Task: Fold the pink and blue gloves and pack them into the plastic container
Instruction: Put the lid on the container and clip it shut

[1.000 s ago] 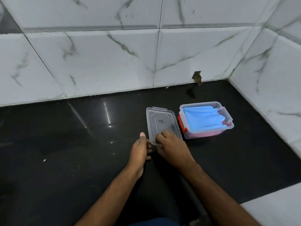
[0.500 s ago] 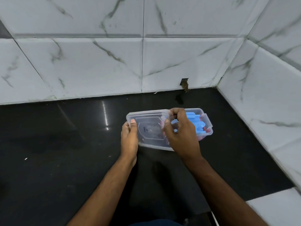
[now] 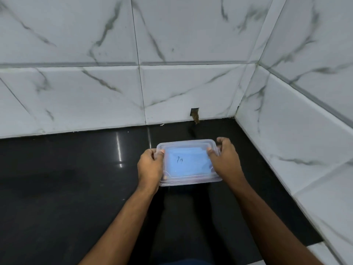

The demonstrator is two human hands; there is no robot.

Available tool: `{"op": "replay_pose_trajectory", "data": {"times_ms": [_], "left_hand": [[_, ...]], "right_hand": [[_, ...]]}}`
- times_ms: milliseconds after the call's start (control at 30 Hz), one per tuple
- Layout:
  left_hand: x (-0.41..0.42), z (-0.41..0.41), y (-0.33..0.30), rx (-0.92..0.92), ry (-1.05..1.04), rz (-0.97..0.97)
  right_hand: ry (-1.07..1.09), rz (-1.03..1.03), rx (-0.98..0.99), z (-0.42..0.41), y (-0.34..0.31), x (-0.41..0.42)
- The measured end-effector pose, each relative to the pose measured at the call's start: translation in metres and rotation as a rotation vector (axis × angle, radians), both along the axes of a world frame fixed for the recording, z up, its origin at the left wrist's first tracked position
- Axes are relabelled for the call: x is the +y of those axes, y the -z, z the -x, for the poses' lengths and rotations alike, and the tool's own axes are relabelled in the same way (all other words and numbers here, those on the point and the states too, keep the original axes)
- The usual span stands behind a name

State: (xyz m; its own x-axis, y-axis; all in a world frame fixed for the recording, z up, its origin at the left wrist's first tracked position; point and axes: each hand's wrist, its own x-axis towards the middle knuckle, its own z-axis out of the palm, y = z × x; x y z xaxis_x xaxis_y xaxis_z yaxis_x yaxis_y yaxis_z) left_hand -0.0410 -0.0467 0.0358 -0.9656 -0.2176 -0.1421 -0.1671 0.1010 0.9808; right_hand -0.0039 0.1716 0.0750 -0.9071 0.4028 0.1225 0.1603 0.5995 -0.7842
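Plastic made up the whole box, thin and clear, and it looked light enough for the walls to flex under a firm squeeze. Its smooth sides would probably be slippery, so the two short ends, where the clips sat, seemed the safest places to take hold. The box rested on the dark counter near the middle of the view, below the small hole in the wall tiles at twelve o'clock. The lid lay flat over the top, with a scribbled mark showing on it, and the blue gloves filled the space beneath, soft and squashed down. Only a faint pink tinge showed along the near wall, so the pink gloves could not be made out clearly.

The left hand gripped the nine o'clock end, thumb pressed on the lid's corner and fingers wrapped down the side. The right hand clasped the three o'clock end likewise, thumb on top, fingers curled over the far corner. Both forearms reached in from six o'clock, wrists nearly level. Whether the clips had snapped home could not be told.
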Motion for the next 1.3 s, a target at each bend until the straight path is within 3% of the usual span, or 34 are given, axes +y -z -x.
{"op": "replay_pose_trajectory", "data": {"times_ms": [67, 300, 500, 633, 1067, 1167, 1300], "left_hand": [[0.010, 0.006, -0.006, 0.005, -0.017, 0.097], [0.025, 0.021, -0.008, 0.071, 0.095, 0.583], [0.019, 0.027, 0.001, 0.027, 0.144, 0.692], [0.018, 0.027, 0.008, -0.005, 0.178, 0.739], [0.020, 0.031, 0.024, -0.049, 0.229, 0.661], [0.021, 0.032, 0.029, -0.120, 0.201, 0.468], [0.020, 0.026, 0.032, -0.230, 0.155, 0.062]], "right_hand": [[-0.018, -0.055, -0.115, 0.007, 0.011, 0.011], [-0.034, -0.134, -0.130, 0.023, 0.038, 0.020], [-0.020, -0.381, -0.135, 0.034, 0.052, 0.017], [-0.012, -0.356, -0.109, 0.037, 0.057, 0.017], [-0.022, -0.210, -0.135, 0.041, 0.072, 0.025], [-0.032, -0.177, -0.122, 0.043, 0.073, 0.026], [-0.039, -0.145, -0.111, 0.046, 0.074, 0.027]]}}
